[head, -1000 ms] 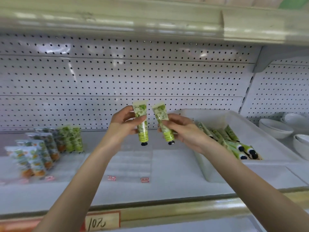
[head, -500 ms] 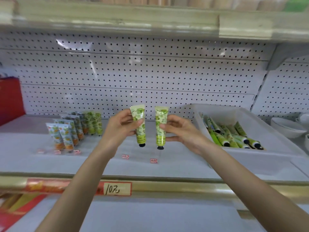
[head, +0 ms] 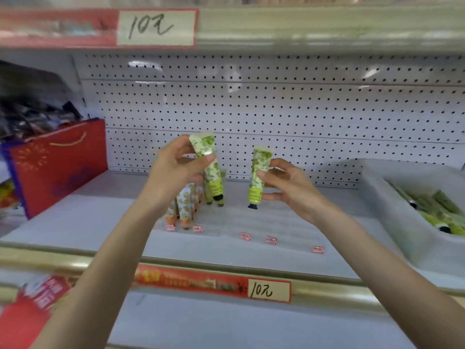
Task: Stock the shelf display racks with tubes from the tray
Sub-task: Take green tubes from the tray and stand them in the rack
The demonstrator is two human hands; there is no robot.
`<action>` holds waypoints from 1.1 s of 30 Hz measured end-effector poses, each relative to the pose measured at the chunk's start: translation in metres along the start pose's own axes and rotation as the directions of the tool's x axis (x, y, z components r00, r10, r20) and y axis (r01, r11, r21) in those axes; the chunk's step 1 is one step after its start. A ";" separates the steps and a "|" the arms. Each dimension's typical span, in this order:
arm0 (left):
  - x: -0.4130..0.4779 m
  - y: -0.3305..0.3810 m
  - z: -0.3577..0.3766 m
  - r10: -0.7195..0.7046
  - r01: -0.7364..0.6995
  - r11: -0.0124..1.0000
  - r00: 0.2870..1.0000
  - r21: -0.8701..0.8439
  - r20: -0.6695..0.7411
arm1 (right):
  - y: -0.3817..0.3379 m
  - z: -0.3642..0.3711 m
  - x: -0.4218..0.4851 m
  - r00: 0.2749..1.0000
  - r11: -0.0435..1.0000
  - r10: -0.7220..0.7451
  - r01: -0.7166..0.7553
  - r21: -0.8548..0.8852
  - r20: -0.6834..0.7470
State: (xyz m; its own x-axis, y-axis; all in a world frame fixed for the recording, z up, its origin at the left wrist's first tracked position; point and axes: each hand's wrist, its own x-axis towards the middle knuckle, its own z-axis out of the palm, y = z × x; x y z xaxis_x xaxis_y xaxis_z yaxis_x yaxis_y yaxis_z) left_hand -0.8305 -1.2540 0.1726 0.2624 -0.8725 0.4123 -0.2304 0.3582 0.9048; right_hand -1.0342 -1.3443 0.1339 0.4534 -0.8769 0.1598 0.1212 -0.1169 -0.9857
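My left hand (head: 173,172) grips a green tube (head: 210,170), cap down, just above the rows of tubes standing in the clear display rack (head: 226,222). My right hand (head: 289,190) holds a second green tube (head: 259,175) upright, cap down, a little above an empty lane of the rack. Orange-printed tubes (head: 182,210) stand in the rack's left lanes, with green ones (head: 221,182) behind them, partly hidden by my left hand. The white tray (head: 392,212) with several green tubes (head: 437,210) sits at the right.
A red gift bag (head: 57,162) stands on the shelf at the left. White pegboard (head: 276,109) backs the shelf. Small red price tags (head: 271,240) line the rack's front. The shelf edge (head: 327,290) carries a "10" price label; another shelf hangs overhead.
Both hands have carried their tubes leftward and forward to the rack, away from the tray. The view has swung left and down, bringing the red bag and lower shelf into sight.
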 end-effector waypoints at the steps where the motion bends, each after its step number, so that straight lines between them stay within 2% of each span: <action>1: 0.006 -0.001 -0.012 0.006 -0.006 1.000 1.000 0.012 0.009 | 0.001 0.011 0.005 1.000 1.000 -0.011 0.011 0.004 -0.013; 11: 0.057 -0.023 -0.058 0.044 -0.079 0.986 0.972 0.144 0.231 | 0.025 0.068 0.040 0.986 0.997 -0.050 0.041 -0.064 -0.158; 17: 0.090 -0.045 -0.056 -0.029 -0.121 0.878 0.952 0.463 0.304 | 0.041 0.078 0.059 0.966 0.981 -0.077 0.029 -0.192 -0.246; 22: 0.107 -0.061 -0.048 -0.101 -0.132 0.827 0.921 0.546 0.376 | 0.058 0.074 0.078 0.958 0.968 -0.042 -0.031 -0.248 -0.285; 33: 0.121 -0.099 -0.030 -0.161 -0.171 0.766 0.883 0.620 0.441 | 0.084 0.064 0.096 0.974 0.945 0.011 -0.084 -0.317 -0.226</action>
State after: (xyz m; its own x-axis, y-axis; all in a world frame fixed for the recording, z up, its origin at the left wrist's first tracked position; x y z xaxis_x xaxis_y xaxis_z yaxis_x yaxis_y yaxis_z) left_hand -0.7477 -1.3845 0.1364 -0.1448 -0.9745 0.1714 -0.8024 0.2170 0.5560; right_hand -0.9240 -1.4085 0.0694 0.2432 -0.9608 0.1332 -0.2036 -0.1848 -0.9614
